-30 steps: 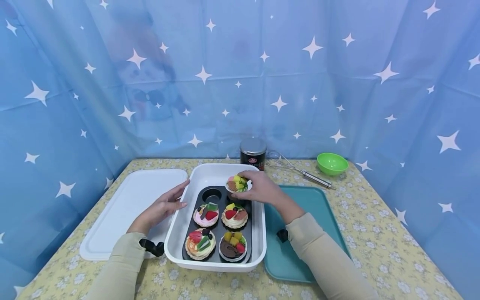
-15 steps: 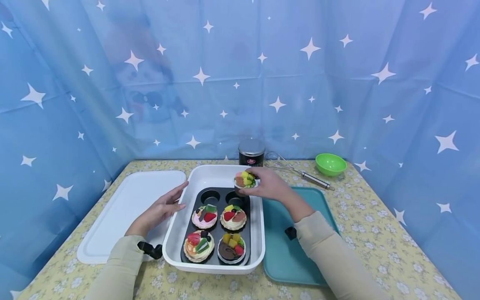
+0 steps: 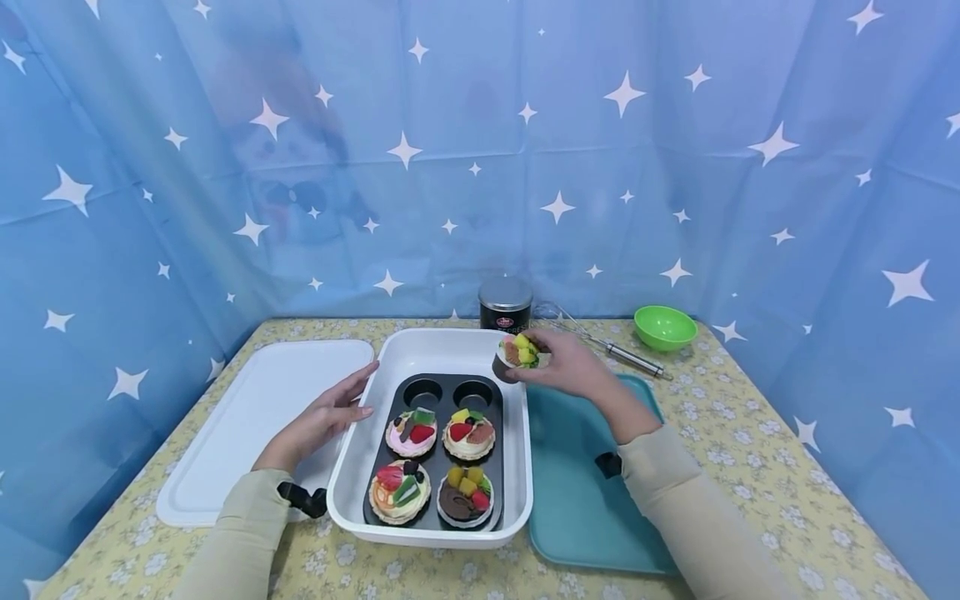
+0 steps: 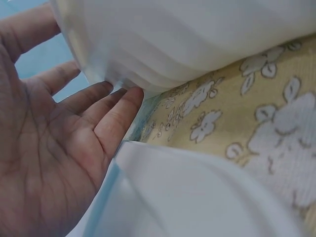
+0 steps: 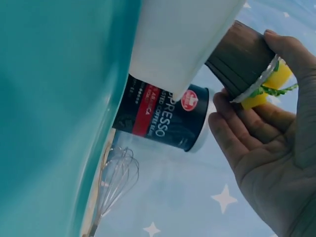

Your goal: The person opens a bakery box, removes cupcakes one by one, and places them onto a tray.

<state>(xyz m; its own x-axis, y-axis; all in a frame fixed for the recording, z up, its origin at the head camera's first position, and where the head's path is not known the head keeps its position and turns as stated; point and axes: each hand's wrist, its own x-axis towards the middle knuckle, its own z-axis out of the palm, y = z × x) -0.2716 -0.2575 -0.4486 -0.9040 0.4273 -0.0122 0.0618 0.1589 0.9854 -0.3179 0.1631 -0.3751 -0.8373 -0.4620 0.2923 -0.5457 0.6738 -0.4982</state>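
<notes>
My right hand (image 3: 564, 363) holds a fruit-topped cupcake (image 3: 517, 353) in a brown cup over the right rim of a white bin (image 3: 431, 537). In the right wrist view, thumb and fingers pinch the cupcake (image 5: 242, 60) near its top edge. My left hand (image 3: 330, 417) rests with extended fingers against the bin's left side; the left wrist view has the fingertips (image 4: 133, 94) at its outer wall. Inside the bin lies a dark muffin pan (image 3: 438, 454). Several fruit-topped cupcakes fill its front and middle cups, among them a chocolate one (image 3: 459, 503); its two back cups hold nothing.
A white lid (image 3: 255, 433) lies left of the bin, a teal tray (image 3: 585, 508) right of it. Behind stand a coffee tin (image 3: 506, 305), a whisk (image 3: 630, 358) and a green bowl (image 3: 665, 328). A star-patterned blue curtain (image 3: 480, 167) encloses the table.
My right hand has moved right with the cupcake, from above the pan's back right cup to the bin's right rim. That cup is now uncovered. The left hand has stayed in place.
</notes>
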